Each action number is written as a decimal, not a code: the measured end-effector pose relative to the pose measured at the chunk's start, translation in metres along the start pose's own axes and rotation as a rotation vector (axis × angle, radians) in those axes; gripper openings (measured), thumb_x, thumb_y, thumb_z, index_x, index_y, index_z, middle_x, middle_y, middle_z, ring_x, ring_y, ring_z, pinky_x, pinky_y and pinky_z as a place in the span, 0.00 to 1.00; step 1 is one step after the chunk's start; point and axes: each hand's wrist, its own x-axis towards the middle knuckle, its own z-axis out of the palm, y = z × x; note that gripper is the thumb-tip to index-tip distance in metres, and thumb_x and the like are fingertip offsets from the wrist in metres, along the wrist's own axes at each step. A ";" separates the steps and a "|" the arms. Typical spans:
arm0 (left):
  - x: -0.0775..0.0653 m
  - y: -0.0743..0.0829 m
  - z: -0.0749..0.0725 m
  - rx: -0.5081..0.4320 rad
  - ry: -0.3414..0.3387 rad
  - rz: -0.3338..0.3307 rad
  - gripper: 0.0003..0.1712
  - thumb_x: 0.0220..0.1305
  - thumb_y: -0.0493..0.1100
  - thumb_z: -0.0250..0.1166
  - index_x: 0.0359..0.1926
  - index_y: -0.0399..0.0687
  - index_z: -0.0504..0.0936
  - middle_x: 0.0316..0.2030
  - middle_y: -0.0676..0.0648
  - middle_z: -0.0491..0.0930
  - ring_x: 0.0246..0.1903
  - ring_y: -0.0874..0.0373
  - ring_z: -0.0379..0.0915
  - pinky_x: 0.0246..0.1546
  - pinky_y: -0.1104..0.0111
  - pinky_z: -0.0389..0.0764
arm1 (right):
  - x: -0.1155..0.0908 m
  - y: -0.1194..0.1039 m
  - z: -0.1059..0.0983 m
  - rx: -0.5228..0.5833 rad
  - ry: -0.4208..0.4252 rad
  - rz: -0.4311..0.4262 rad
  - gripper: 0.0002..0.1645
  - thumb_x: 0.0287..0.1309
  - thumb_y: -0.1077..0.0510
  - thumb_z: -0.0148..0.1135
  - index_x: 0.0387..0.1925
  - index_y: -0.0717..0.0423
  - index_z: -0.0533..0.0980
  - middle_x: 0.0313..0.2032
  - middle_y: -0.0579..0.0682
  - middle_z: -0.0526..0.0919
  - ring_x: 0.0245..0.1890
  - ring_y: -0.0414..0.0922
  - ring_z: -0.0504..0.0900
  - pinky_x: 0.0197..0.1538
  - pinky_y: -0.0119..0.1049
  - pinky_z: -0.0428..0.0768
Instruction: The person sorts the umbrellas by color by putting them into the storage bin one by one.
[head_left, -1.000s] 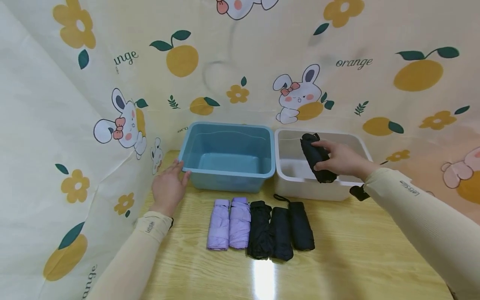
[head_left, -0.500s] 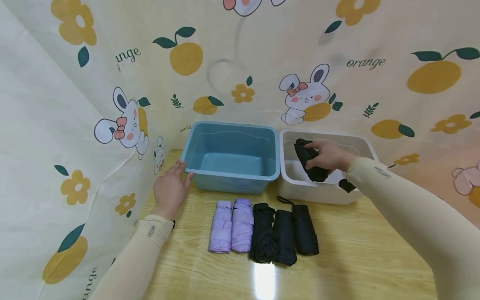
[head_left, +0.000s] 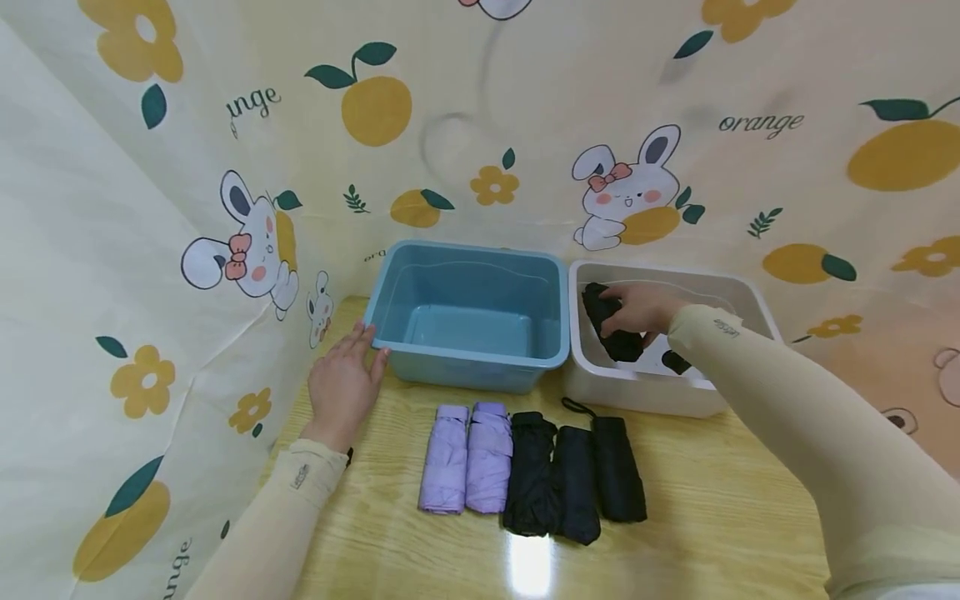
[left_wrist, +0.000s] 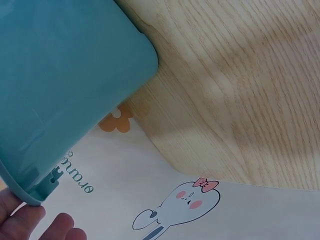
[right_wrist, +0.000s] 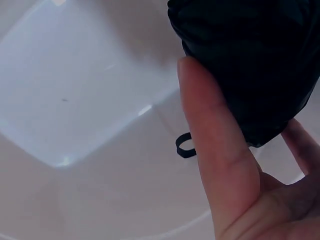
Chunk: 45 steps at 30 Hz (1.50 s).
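My right hand (head_left: 641, 310) grips a black folded umbrella (head_left: 595, 308) inside the white bin (head_left: 637, 393), tilted near the bin's left side. In the right wrist view, the thumb lies along the umbrella's dark fabric (right_wrist: 250, 65), and a small loop (right_wrist: 185, 145) shows beside it. My left hand (head_left: 341, 387) rests its extended fingers against the front left corner of the blue bin (head_left: 457, 367). Fingertips (left_wrist: 27, 217) appear right at that bin's rim in the left wrist view.
Before the bins lies a row of folded umbrellas on the wooden table (head_left: 720, 508): a light purple one (head_left: 444, 462), another purple one (head_left: 489, 462) and three black ones (head_left: 576, 487). A patterned cloth (head_left: 517, 92) hangs behind and along the left.
My right hand has lowered the black umbrella deeper into the white bin and toward its left side. The left hand stays at the blue bin's corner, while the head view has shifted slightly.
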 end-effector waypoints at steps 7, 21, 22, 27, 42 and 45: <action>0.001 0.000 -0.003 0.013 -0.001 0.004 0.30 0.69 0.55 0.64 0.64 0.43 0.77 0.66 0.44 0.72 0.59 0.43 0.74 0.45 0.49 0.79 | 0.019 0.000 0.011 -0.008 -0.047 0.000 0.46 0.58 0.54 0.69 0.73 0.59 0.57 0.64 0.73 0.61 0.57 0.69 0.70 0.30 0.49 0.85; -0.001 -0.001 -0.003 0.023 0.024 0.036 0.29 0.68 0.55 0.64 0.63 0.43 0.79 0.64 0.42 0.74 0.57 0.42 0.76 0.42 0.48 0.80 | 0.053 -0.001 0.019 0.042 -0.209 0.080 0.53 0.52 0.55 0.73 0.70 0.64 0.52 0.62 0.75 0.58 0.50 0.73 0.74 0.34 0.53 0.85; -0.001 -0.002 -0.003 0.022 0.028 0.035 0.29 0.68 0.55 0.65 0.63 0.43 0.79 0.64 0.42 0.74 0.57 0.42 0.76 0.41 0.48 0.80 | 0.057 0.001 0.022 0.039 -0.217 0.076 0.53 0.52 0.55 0.74 0.70 0.65 0.52 0.62 0.76 0.59 0.49 0.72 0.75 0.33 0.53 0.85; -0.001 -0.001 -0.003 0.014 0.041 0.039 0.28 0.67 0.53 0.66 0.62 0.42 0.79 0.63 0.42 0.74 0.56 0.42 0.77 0.43 0.48 0.80 | 0.074 0.014 0.035 -0.046 -0.246 0.034 0.46 0.50 0.55 0.76 0.63 0.71 0.63 0.50 0.72 0.72 0.37 0.65 0.82 0.28 0.50 0.85; -0.002 0.007 -0.005 0.018 0.055 0.050 0.28 0.66 0.52 0.68 0.62 0.42 0.80 0.63 0.42 0.75 0.55 0.42 0.77 0.44 0.46 0.80 | 0.056 0.018 0.032 0.019 -0.346 0.017 0.47 0.62 0.61 0.65 0.72 0.74 0.50 0.63 0.76 0.66 0.58 0.71 0.73 0.39 0.50 0.85; -0.002 0.005 -0.004 0.025 0.045 0.040 0.28 0.67 0.53 0.67 0.62 0.42 0.79 0.63 0.42 0.75 0.55 0.42 0.78 0.43 0.47 0.80 | 0.051 0.013 0.024 0.028 -0.337 0.021 0.44 0.65 0.57 0.63 0.72 0.73 0.53 0.65 0.75 0.64 0.62 0.71 0.69 0.40 0.51 0.85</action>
